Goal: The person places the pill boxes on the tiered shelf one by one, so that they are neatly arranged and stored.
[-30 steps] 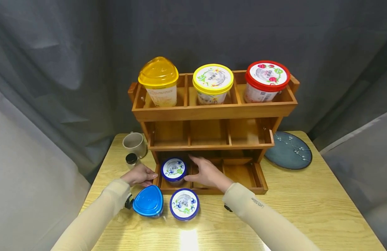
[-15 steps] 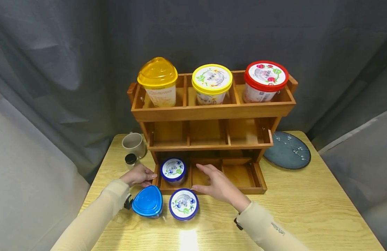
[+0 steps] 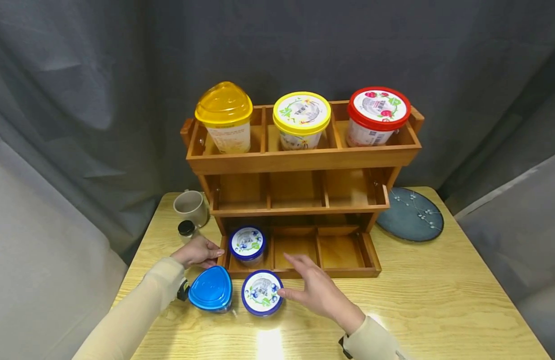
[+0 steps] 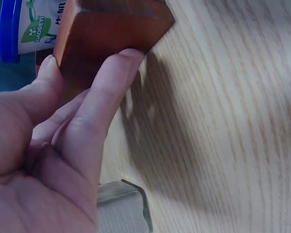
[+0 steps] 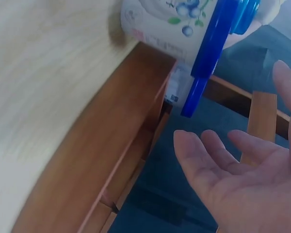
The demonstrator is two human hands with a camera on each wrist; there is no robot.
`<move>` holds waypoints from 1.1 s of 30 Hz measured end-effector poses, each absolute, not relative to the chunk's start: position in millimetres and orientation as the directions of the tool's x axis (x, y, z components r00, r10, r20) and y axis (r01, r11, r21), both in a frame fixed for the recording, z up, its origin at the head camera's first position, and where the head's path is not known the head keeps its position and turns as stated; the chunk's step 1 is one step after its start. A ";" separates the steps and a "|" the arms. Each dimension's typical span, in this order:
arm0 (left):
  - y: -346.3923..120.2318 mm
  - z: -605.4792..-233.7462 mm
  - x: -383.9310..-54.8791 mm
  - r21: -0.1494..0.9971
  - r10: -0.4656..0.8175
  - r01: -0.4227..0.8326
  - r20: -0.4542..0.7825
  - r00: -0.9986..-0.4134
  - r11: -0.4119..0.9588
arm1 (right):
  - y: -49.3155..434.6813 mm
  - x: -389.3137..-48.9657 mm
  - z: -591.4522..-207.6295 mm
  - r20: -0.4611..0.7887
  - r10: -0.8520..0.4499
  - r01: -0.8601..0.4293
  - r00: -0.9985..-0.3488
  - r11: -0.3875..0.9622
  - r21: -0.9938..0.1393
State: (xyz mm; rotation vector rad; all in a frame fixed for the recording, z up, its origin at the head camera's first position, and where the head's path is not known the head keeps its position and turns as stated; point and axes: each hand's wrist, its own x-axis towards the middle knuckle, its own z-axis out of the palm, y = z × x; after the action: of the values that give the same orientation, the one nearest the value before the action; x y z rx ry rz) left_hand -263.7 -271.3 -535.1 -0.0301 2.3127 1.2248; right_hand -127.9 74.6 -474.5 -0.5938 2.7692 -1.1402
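Note:
My left hand (image 3: pixel 198 251) pinches the lower left corner of the wooden shelf (image 3: pixel 304 160); in the left wrist view its thumb and fingers (image 4: pixel 114 77) lie on either side of the wood. A round tub with a blue rim and blueberry lid (image 3: pixel 247 242) sits in the bottom tier's left compartment. A second blueberry tub (image 3: pixel 262 295) stands on the table before the shelf, beside a tub with a blue three-cornered lid (image 3: pixel 211 290). My right hand (image 3: pixel 320 290) is spread just right of the second tub, its thumb overlapping the rim in the head view, holding nothing.
On the top tier stand a tub with a domed yellow lid (image 3: pixel 225 117), a yellow-rimmed tub (image 3: pixel 302 120) and a red-rimmed tub (image 3: pixel 379 116). A mug (image 3: pixel 190 207) and a black-capped jar (image 3: pixel 187 230) stand left; a dark blue plate (image 3: pixel 410 215) lies right.
My right hand has left the blueberry tub in the bottom compartment and moved toward me, over to the tub on the table. The left hand stays on the shelf corner.

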 end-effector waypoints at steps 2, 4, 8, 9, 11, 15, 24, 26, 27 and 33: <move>-271.5 -534.9 -263.7 0.765 0.215 -0.249 -0.449 -0.867 0.593 | 74.2 -124.2 -476.8 0.072 -0.387 -0.325 -0.919 0.644 -0.693; -271.7 -534.4 -263.8 0.764 0.211 -0.254 -0.452 -0.867 0.593 | 73.5 -120.9 -479.3 0.073 -0.391 -0.328 -0.917 0.639 -0.696; -271.5 -534.7 -264.1 0.762 0.213 -0.251 -0.452 -0.866 0.597 | 72.1 -114.8 -484.8 0.061 -0.396 -0.322 -0.916 0.636 -0.702; -271.4 -535.0 -264.3 0.760 0.211 -0.251 -0.452 -0.866 0.599 | 71.4 -113.2 -486.0 0.055 -0.396 -0.316 -0.917 0.637 -0.703; -270.6 -534.8 -264.3 0.755 0.207 -0.247 -0.451 -0.868 0.607 | 70.1 -110.6 -489.4 0.059 -0.395 -0.319 -0.917 0.635 -0.704; -269.7 -534.0 -264.6 0.745 0.198 -0.242 -0.448 -0.872 0.622 | 66.6 -105.9 -497.4 0.076 -0.392 -0.326 -0.917 0.627 -0.708; -271.8 -526.9 -262.4 0.756 0.242 -0.222 -0.450 -0.859 0.616 | 53.7 -99.6 -511.3 0.090 -0.388 -0.328 -0.917 0.609 -0.722; -271.4 -527.3 -262.5 0.754 0.236 -0.227 -0.452 -0.860 0.617 | 49.8 -99.2 -514.2 0.097 -0.389 -0.335 -0.916 0.612 -0.716; -271.0 -528.0 -262.8 0.752 0.227 -0.234 -0.454 -0.861 0.616 | 47.8 -98.9 -515.5 0.102 -0.390 -0.340 -0.915 0.610 -0.716; -269.8 -534.1 -262.8 0.740 0.189 -0.257 -0.460 -0.868 0.622 | 37.9 -99.0 -522.4 0.102 -0.386 -0.336 -0.917 0.608 -0.719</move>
State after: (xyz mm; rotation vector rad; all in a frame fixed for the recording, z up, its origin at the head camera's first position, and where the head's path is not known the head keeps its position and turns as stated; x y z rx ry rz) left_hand -262.8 -269.8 -534.1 -0.0530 2.3424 1.1781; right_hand -99.0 37.9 -522.4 -0.6209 2.7598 -1.2141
